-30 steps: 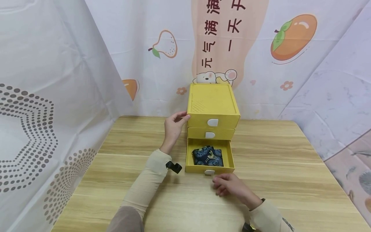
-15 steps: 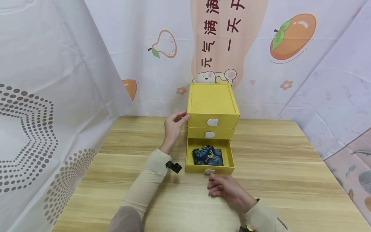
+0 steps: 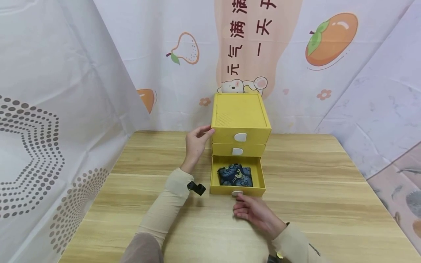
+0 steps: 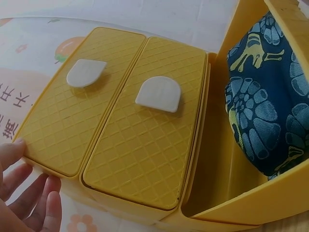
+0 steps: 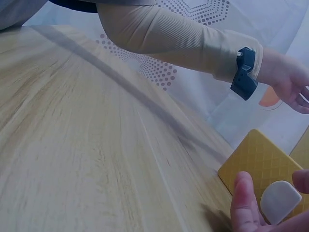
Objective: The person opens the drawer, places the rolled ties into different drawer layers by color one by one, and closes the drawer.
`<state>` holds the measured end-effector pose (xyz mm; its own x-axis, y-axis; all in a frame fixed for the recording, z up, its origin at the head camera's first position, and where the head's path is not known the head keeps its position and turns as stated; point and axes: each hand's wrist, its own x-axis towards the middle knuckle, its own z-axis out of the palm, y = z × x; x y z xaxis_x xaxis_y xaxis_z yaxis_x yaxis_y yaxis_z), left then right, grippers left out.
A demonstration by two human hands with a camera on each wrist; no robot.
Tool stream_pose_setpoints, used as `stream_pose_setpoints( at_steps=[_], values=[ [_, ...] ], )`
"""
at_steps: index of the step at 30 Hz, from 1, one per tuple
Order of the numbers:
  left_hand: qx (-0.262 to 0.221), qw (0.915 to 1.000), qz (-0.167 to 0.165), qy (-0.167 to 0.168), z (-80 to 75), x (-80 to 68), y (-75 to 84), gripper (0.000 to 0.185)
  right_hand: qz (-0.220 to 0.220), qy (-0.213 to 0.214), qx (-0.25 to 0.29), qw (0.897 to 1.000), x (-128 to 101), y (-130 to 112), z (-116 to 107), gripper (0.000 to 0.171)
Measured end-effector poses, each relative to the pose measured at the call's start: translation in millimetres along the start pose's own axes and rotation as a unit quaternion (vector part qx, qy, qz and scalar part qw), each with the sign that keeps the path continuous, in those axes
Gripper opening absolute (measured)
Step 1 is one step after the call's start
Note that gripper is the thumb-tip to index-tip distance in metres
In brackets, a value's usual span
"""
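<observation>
A yellow drawer cabinet (image 3: 241, 109) with white pull tabs stands on the table. Its bottom drawer (image 3: 215, 190) is pulled out, and a folded dark blue patterned cloth (image 3: 236, 175) lies inside. My left hand (image 3: 195, 144) holds the cabinet's upper left front corner. In the left wrist view the thumb (image 4: 10, 151) touches that corner, while the other fingers lie along the side. Just in front of the bottom drawer is my right hand (image 3: 254, 213), its fingers spread about the white tab (image 5: 279, 200). Whether a fingertip touches the tab, I cannot tell.
The wood-grain table (image 3: 204, 233) extends to both sides and in front of the cabinet. Behind it hangs a printed fabric backdrop (image 3: 184, 84), and another patterned cloth (image 3: 75, 120) hangs at the left. The two upper drawers are closed.
My right hand has moved left and slightly up, bringing its fingers to the bottom drawer's tab. The left hand keeps its place on the cabinet corner. The drawer and cloth look unmoved.
</observation>
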<state>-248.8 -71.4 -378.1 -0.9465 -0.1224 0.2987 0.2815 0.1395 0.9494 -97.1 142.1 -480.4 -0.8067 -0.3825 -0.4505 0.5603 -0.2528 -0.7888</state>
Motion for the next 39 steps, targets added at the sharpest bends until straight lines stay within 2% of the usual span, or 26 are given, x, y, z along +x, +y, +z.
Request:
stream_pose_setpoints(
  at_steps=[10,24,39],
  values=[
    [0.002,1.0000,0.004,-0.005,-1.1,0.2,0.1,0.029,-0.001,0.006,0.018,1.000,3,-1,2,0.044],
    [-0.007,1.0000,0.003,-0.002,-0.8,0.9,-0.5,0.029,-0.005,0.013,0.006,1.000,6,-3,1,0.044],
    [-0.006,1.0000,0.003,-0.006,-1.2,0.6,-1.9,0.030,-0.014,0.043,-0.016,0.999,15,-9,3,0.039]
  ],
)
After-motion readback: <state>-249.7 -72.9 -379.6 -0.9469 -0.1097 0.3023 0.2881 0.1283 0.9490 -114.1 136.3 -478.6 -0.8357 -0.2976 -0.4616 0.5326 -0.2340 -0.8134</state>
